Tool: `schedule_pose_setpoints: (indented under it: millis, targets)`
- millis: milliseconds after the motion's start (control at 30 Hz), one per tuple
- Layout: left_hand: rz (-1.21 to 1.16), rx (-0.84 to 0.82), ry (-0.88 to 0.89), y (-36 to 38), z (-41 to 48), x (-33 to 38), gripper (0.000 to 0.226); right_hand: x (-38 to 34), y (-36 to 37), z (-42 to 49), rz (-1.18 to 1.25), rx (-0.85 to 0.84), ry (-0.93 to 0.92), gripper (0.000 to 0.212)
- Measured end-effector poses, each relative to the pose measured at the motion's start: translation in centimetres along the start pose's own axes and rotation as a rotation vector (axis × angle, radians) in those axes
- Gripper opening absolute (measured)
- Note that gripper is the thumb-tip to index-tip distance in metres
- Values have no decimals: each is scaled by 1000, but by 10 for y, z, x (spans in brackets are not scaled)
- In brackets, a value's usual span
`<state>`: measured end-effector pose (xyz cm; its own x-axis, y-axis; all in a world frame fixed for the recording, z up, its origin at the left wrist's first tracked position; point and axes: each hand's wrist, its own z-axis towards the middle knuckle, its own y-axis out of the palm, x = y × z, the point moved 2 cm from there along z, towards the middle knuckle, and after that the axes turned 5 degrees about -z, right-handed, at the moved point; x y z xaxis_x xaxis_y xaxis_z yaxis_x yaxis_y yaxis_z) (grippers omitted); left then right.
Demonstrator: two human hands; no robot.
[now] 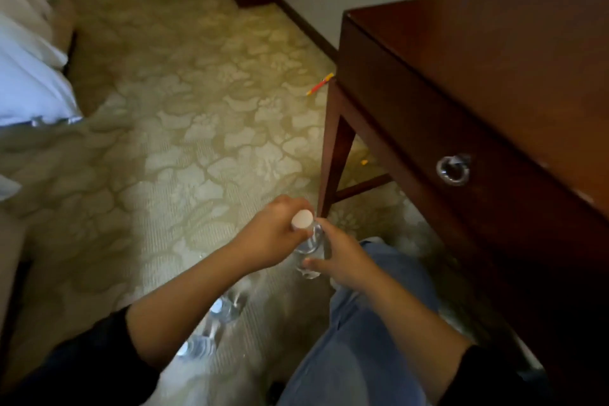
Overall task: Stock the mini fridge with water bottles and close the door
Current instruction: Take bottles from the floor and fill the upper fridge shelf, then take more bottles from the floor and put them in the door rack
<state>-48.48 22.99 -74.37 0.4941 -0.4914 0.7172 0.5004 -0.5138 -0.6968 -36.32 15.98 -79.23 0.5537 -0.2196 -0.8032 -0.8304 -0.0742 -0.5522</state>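
A clear water bottle (309, 247) with a white cap is held upright above the carpet, between both hands. My left hand (273, 234) grips its neck just under the cap. My right hand (342, 257) holds the bottle's body from the right, thumb across the front. Under my left forearm, two more clear bottles lie or stand on the carpet, one (227, 305) nearer the hands and one (196, 346) closer to me; both are blurred. The mini fridge is not in view.
A dark wooden desk (494, 82) with a ring-pull drawer (453, 170) stands at the right, its leg (333, 161) just behind the hands. A bed with white linen (29, 69) is at the left. A red-yellow pencil (319, 84) lies on the patterned carpet.
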Motion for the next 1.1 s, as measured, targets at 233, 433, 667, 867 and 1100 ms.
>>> schedule_pose_setpoints:
  millis: [233,433,667,867,1100]
  targets:
    - [-39,24,193,-53,-13,92,9,-50,-48,-56,97,197,-108,51]
    - [-142,123,343,-75,-25,152,18,-89,-84,-100,69,419,-217,44]
    - [-357,130,460,-72,-36,218,27,-126,-133,-157,292,607,-284,30]
    - [-503,-40,550,-43,-42,273,39,-136,-182,-229,443,763,-237,21]
    - [-639,-481,664,12,-55,350,54,-124,-230,-319,450,1005,-161,25]
